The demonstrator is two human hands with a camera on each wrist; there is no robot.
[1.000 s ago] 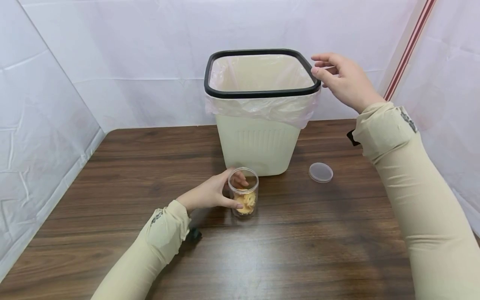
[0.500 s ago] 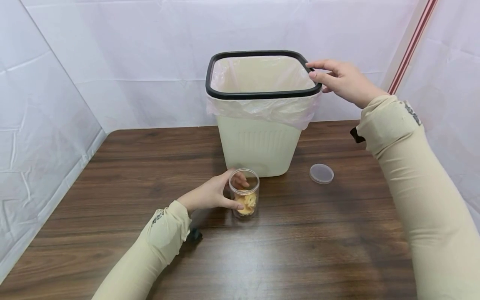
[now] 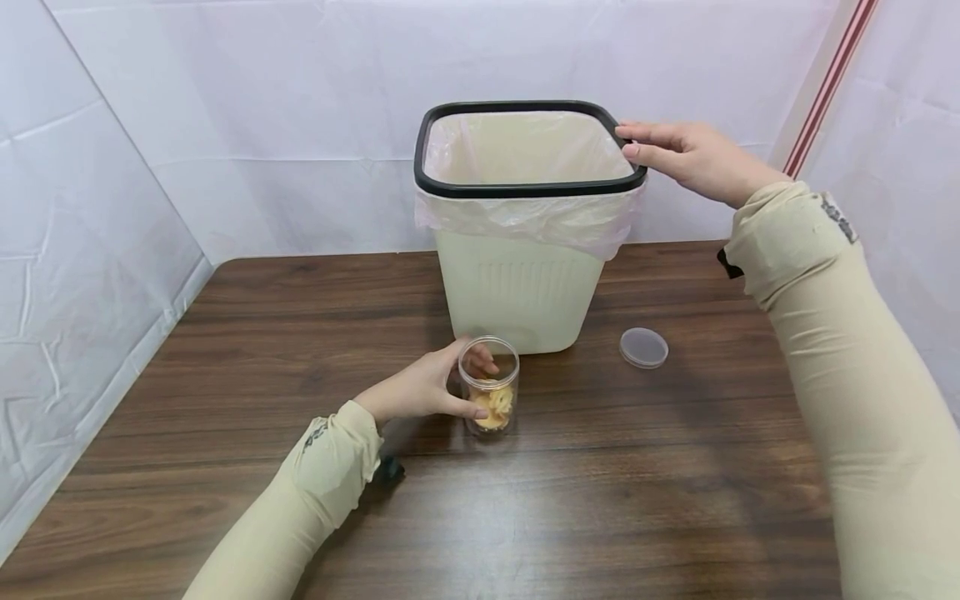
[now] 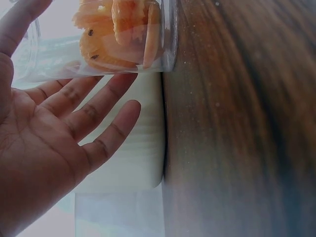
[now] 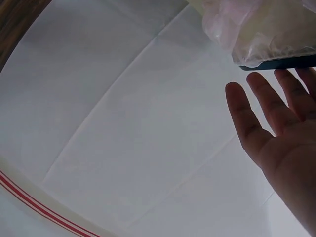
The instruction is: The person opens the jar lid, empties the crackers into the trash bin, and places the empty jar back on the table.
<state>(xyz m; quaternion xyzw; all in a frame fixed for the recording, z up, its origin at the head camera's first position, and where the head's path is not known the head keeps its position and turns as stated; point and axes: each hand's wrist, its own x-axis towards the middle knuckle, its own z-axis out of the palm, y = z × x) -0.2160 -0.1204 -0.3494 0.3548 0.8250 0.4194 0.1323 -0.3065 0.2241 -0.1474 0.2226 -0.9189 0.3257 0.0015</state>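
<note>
My left hand holds a clear plastic jar upright on the table, thumb in front and fingers behind. Several yellow cookies lie in the lower part of the jar, which has no lid on. At the bin's upper right corner, my right hand touches the black rim with nearly straight fingers; the right wrist view shows them spread at the rim's edge. The cream trash bin stands upright behind the jar. A pinkish clear bag lines it and folds over the outside.
A round clear lid lies flat on the dark wooden table, to the right of the bin. White sheeting hangs behind the table and along both sides. A red-striped band runs down the right corner.
My right hand has come down a little onto the bin's rim and then shifted slightly right, its fingers straightening. The left hand and jar have stayed in place.
</note>
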